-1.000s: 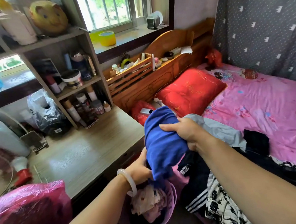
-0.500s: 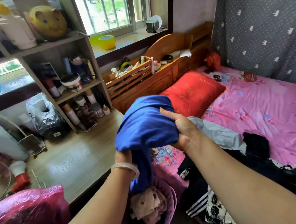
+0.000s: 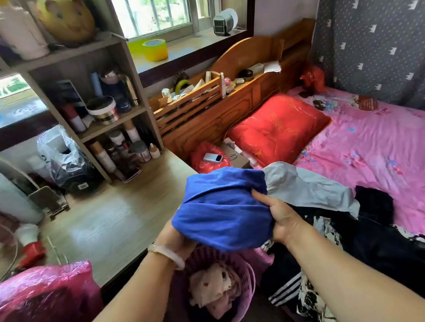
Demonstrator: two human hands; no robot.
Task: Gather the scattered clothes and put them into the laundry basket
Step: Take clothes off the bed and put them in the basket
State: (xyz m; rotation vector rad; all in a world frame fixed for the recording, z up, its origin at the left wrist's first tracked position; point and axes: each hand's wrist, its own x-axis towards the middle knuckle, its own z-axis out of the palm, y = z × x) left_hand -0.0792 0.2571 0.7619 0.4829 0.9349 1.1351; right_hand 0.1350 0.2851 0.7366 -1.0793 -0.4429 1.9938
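Note:
Both my hands hold a bunched blue garment [image 3: 222, 208] just above the purple laundry basket [image 3: 248, 281]. My right hand [image 3: 283, 218] grips its right edge, thumb on top. My left hand [image 3: 176, 236], with a pale bangle on the wrist, grips it from underneath and is mostly hidden by the cloth. The basket stands on the floor between desk and bed with beige and pink clothes [image 3: 215, 291] inside. On the bed edge lie a grey garment [image 3: 309, 186], black clothes [image 3: 377, 237], a striped black piece [image 3: 283, 291] and a black-and-white floral one [image 3: 314, 307].
A wooden desk [image 3: 105, 226] with a shelf of bottles stands on the left, a pink plastic bag [image 3: 40, 303] at its near corner. The pink bed [image 3: 382, 154] with a red pillow [image 3: 277, 126] fills the right. A red bag with a power bank [image 3: 212, 157] sits by the headboard.
The blue garment, lifted and bunched half a second ago, has come down closer to the basket. My left hand has shifted under its lower edge; my right hand keeps its grip.

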